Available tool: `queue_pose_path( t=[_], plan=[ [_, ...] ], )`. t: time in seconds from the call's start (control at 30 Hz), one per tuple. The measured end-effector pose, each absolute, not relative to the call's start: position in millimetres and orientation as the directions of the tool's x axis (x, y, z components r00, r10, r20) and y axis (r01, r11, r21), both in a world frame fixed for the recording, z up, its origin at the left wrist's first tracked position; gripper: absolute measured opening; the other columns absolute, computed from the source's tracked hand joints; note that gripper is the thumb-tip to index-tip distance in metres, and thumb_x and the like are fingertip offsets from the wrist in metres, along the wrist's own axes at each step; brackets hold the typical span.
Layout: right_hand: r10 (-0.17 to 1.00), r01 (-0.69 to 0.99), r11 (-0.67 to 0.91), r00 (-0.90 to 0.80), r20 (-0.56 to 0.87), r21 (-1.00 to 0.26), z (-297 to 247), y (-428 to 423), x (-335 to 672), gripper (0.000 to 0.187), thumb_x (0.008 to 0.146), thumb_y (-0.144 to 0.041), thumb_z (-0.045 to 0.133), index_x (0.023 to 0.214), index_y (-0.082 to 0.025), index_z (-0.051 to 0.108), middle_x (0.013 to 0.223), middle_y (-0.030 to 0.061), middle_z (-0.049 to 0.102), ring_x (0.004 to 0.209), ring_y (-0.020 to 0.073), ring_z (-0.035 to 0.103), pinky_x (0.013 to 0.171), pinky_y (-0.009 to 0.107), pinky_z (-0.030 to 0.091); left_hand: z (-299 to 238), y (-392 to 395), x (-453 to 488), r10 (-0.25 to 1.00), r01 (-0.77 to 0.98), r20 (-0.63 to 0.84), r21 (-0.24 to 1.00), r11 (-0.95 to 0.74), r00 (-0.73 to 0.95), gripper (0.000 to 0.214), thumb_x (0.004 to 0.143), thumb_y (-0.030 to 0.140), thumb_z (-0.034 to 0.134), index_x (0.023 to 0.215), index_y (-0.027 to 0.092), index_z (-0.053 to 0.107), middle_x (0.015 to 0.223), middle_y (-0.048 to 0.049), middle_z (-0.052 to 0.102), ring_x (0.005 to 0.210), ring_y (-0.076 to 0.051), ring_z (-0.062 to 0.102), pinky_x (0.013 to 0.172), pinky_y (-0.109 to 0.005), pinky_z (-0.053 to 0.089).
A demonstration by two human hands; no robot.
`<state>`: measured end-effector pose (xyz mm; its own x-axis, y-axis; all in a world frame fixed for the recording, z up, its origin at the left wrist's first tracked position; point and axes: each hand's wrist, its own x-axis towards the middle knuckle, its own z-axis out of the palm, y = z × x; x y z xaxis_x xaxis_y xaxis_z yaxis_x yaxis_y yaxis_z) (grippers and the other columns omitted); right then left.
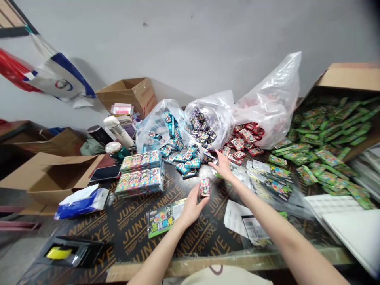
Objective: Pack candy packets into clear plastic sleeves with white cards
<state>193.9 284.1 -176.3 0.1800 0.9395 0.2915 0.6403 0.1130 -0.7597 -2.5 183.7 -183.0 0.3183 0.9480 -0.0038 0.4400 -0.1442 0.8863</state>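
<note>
My left hand (pixel 192 206) is closed on a small red box (pixel 204 187) with a colourful print, its thumb and fingers at the box's sides. My right hand (pixel 223 166) has its thumb and fingers apart beside the purple-black packets (pixel 203 128), which spill from a clear plastic bag (pixel 223 103). Blue packets (pixel 187 156) lie in a heap to the left of that hand, and red packets (pixel 245 136) to the right. Under my left wrist lies a flat printed green-and-black sleeve (pixel 160 222).
Stacked packs (pixel 139 182) stand left, beside a phone (pixel 105 173) and a blue-white pouch (pixel 81 201). A large carton (pixel 350 77) spills green packets (pixel 332 158) at right. Printed sleeves (pixel 271 176) and white trays (pixel 353 229) lie nearer. An open cardboard box (pixel 63 174) sits far left.
</note>
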Motion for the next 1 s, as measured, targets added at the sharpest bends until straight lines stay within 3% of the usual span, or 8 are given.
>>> queue_pose_path(
  t=[0.07,0.2,0.33,0.47,0.6,0.77,0.9,1.0],
  plan=[
    [0.934,0.561,0.038,0.275,0.23,-0.827,-176.0,304.7,198.0,0.048,0.063,-0.031,0.067,0.108,-0.018,0.058,0.101,0.0113,0.062,0.103,0.0304,0.051,0.09,0.05,0.034,-182.2,181.4,-9.1,0.935,0.5,0.017,0.842,-0.205,0.355,0.061,0.071,0.037,0.062,0.126,0.018,0.046,0.137,-0.0129,0.037,0.126,-0.026,0.034,0.105,-0.043,0.025],
    [0.948,0.417,0.031,0.276,0.159,-0.908,-175.2,296.4,193.1,0.029,0.072,-0.033,0.055,0.093,-0.015,0.062,0.08,0.0079,0.066,0.076,0.0227,0.061,0.075,0.04,0.046,-173.8,184.7,-28.2,0.968,0.475,-0.005,0.872,-0.119,0.252,0.047,0.067,0.034,0.065,0.111,0.019,0.059,0.127,-0.0128,0.05,0.118,-0.027,0.044,0.101,-0.043,0.031],
    [0.988,0.205,0.048,0.137,0.077,-0.978,-170.2,235.5,168.4,0.034,0.078,-0.039,0.05,0.1,-0.015,0.059,0.078,0.0056,0.066,0.067,0.0182,0.062,0.064,0.033,0.051,-159.5,188.2,-34.6,0.977,0.093,-0.193,0.978,0.184,0.095,0.043,0.07,0.039,0.063,0.105,0.014,0.061,0.105,-0.0118,0.064,0.097,-0.023,0.059,0.084,-0.034,0.045],
    [0.997,-0.137,-0.029,-0.081,-0.018,-0.99,-158.9,176.8,141.8,0.032,0.075,-0.038,0.06,0.101,-0.019,0.056,0.076,0.0023,0.065,0.066,0.0164,0.062,0.065,0.034,0.053,-146.9,184.0,-23.6,0.943,-0.269,-0.302,0.905,0.329,0.138,0.04,0.069,0.041,0.065,0.097,0.012,0.064,0.087,-0.0086,0.068,0.073,-0.015,0.062,0.066,-0.024,0.046],
    [0.989,-0.108,0.005,-0.143,0.02,-0.994,-152.6,156.1,137.5,0.028,0.072,-0.035,0.064,0.096,-0.022,0.057,0.077,0.0013,0.063,0.071,0.0167,0.061,0.071,0.034,0.051,-142.9,179.8,-24.4,0.915,-0.369,-0.376,0.837,0.403,0.146,0.032,0.063,0.037,0.071,0.079,0.01,0.065,0.067,-0.004,0.067,0.055,-0.01,0.058,0.056,-0.021,0.044],
    [0.967,0.044,0.159,-0.206,0.147,-0.986,-152.6,157.5,142.1,0.075,0.053,-0.028,0.079,0.12,-0.027,0.045,0.115,0.0057,0.053,0.097,0.0198,0.055,0.085,0.035,0.046,-141.6,175.3,-36.0,0.896,-0.414,-0.421,0.797,0.44,0.141,0.026,0.062,0.032,0.071,0.077,0.012,0.063,0.065,-0.0016,0.066,0.052,-0.011,0.059,0.055,-0.023,0.046],
    [0.984,-0.041,0.104,-0.138,0.109,-0.994,-152.1,161.7,132.7,0.048,0.073,-0.031,0.063,0.117,-0.026,0.044,0.093,0.0028,0.059,0.08,0.0149,0.059,0.076,0.032,0.048,-140.9,162.5,-31.5,0.898,-0.43,-0.406,0.789,0.438,0.171,0.028,0.058,0.025,0.073,0.08,0.015,0.059,0.072,-0.0014,0.068,0.063,-0.015,0.064,0.065,-0.03,0.05],
    [0.99,-0.107,0.082,-0.104,0.093,-0.991,-149.6,166.6,127.8,0.041,0.075,-0.032,0.061,0.111,-0.025,0.045,0.086,0.0019,0.06,0.084,0.0165,0.059,0.076,0.032,0.048,-143.3,151.7,-27.2,0.848,-0.24,-0.445,0.824,0.513,0.287,0.028,0.051,0.021,0.076,0.071,0.012,0.06,0.066,-0.003,0.066,0.06,-0.017,0.064,0.057,-0.026,0.048]
  ],
)
